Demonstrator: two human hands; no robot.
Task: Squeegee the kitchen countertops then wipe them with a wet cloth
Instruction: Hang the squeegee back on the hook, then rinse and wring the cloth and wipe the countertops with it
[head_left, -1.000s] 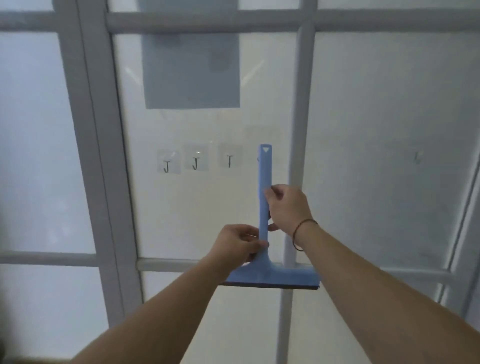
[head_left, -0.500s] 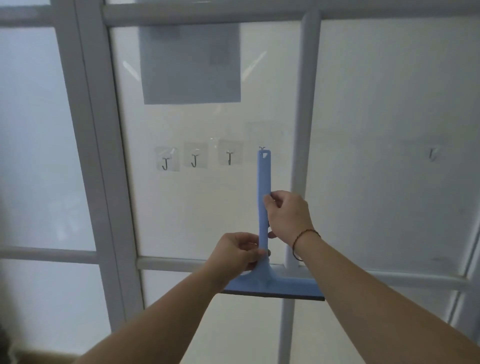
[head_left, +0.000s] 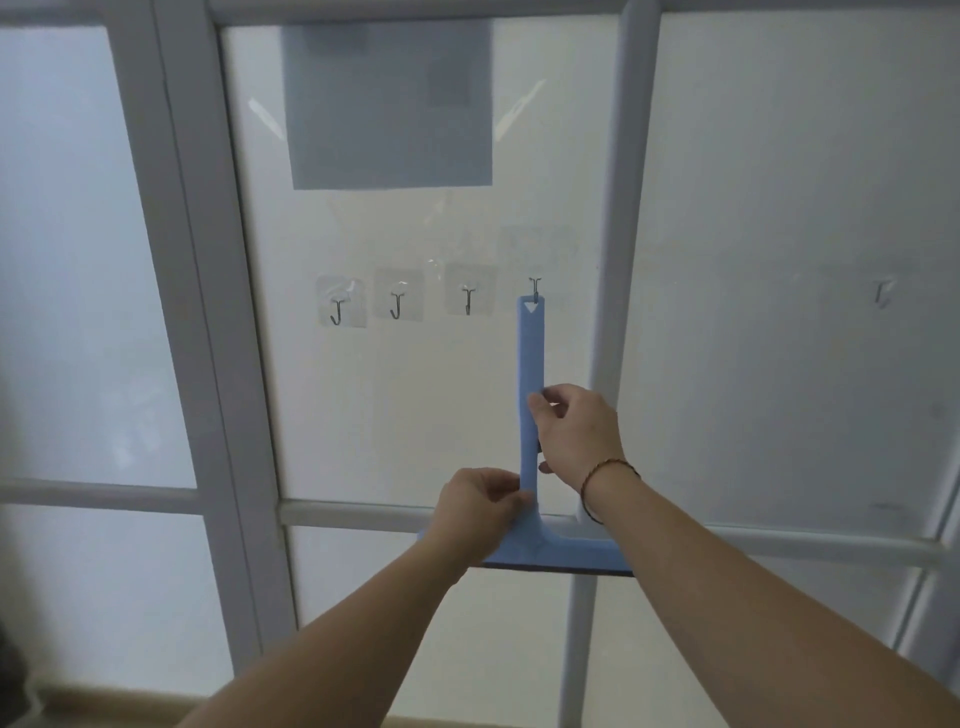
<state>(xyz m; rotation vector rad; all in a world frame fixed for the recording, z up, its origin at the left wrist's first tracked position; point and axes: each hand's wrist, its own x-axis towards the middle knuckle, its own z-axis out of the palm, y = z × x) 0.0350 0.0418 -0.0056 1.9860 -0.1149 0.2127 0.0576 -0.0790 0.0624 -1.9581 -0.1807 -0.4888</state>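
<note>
A blue squeegee (head_left: 531, 364) stands upright against a frosted glass panel, blade at the bottom. The triangular hole at the top of its handle sits on a small metal hook (head_left: 534, 286). My right hand (head_left: 574, 436) pinches the handle at mid height, thumb and fingers curled round it. My left hand (head_left: 480, 506) grips the lower handle just above the blade and covers the blade's left end. No countertop or cloth is in view.
Three bare adhesive hooks (head_left: 396, 304) hang in a row left of the squeegee, and another hook (head_left: 881, 292) is on the right pane. Grey-white window frame bars (head_left: 608, 260) cross the glass. A grey sheet (head_left: 389, 104) is stuck high on the pane.
The squeegee has come down a little, so the hole in its handle top now hangs on the hook. Both hands keep their hold on the handle.
</note>
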